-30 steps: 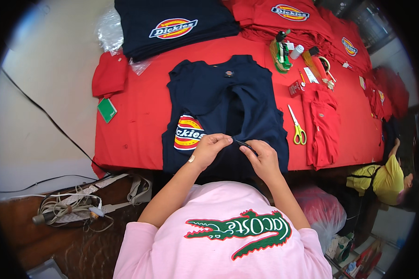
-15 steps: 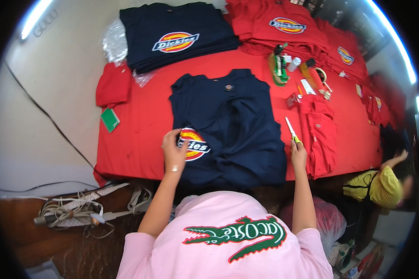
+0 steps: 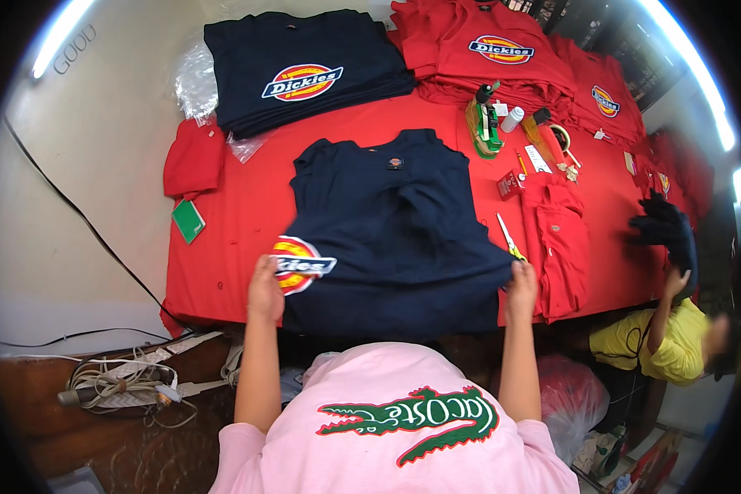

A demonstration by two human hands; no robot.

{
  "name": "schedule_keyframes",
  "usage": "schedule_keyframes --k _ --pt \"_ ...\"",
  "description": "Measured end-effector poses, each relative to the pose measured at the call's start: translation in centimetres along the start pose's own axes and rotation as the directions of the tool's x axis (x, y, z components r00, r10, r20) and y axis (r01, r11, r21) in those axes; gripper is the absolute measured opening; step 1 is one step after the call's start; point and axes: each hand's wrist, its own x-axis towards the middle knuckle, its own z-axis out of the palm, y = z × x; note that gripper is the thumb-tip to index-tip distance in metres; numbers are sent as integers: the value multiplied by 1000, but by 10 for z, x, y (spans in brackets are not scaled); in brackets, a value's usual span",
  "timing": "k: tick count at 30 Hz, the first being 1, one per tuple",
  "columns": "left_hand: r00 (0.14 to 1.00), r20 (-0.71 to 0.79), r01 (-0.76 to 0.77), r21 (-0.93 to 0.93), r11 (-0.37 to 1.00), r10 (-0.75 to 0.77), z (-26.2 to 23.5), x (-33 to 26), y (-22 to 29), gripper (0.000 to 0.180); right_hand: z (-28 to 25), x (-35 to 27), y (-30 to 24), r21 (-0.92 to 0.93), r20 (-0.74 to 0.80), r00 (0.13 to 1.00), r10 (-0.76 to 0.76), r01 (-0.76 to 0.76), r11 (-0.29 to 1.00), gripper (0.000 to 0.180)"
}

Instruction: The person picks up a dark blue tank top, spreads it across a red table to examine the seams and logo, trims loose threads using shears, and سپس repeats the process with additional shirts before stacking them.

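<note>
A navy blue T-shirt [image 3: 379, 247] is spread in front of me, its small neck label [image 3: 396, 163] facing up at the far end. At its near left edge, my left hand [image 3: 265, 288] is closed on the fabric, beside a round red, yellow and white logo print [image 3: 296, 265] that is partly hidden. My right hand [image 3: 521, 290] grips the near right edge, which stretches out to a point there. Just beyond those fingertips a pair of scissors [image 3: 510, 239] with yellow handles lies on the red cloth, blades pointing away.
Stacked navy T-shirts [image 3: 313, 49] and red T-shirts [image 3: 486, 49] occupy the far side. Green tape dispenser [image 3: 484, 123], white bottle [image 3: 512, 119] and folded red garment [image 3: 556, 247] lie right. A green card [image 3: 188, 221] is left. A co-worker in yellow [image 3: 675, 337] lifts dark cloth.
My right hand has let go of the scissors and taken the shirt's right edge. My left hand has moved left and nearer, pulling the fabric wider. The co-worker has raised dark cloth.
</note>
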Motion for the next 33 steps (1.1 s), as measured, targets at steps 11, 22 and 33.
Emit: schedule_keyframes --k 11,22,33 --pt "853 333 -401 -71 913 401 68 62 173 43 52 72 -148 153 47 884 -465 454 878 25" --pt "817 504 -574 658 487 281 112 59 29 35 142 13 -69 -431 399 681 -614 731 530 35" --pt "784 586 -576 810 -111 208 22 -33 -43 36 99 -87 32 -603 660 655 -368 754 261 38"
